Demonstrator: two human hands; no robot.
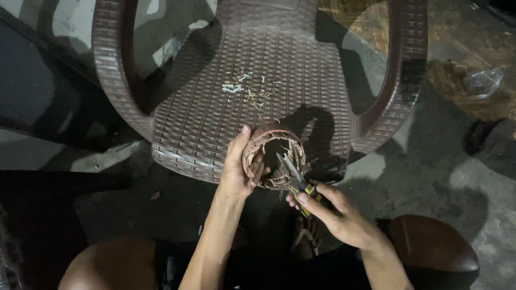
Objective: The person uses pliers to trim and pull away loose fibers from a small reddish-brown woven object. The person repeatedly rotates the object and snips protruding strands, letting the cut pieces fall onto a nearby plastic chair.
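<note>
Your left hand clamps the small woven basket; the pliers, gripped in your right hand, point up-left into its mouth

Looks like my home yard or porch, not a proper workshop. Rough concrete floor, brown woven-pattern plastic chair as my work surface, trimmings scattered on its seat.
</note>
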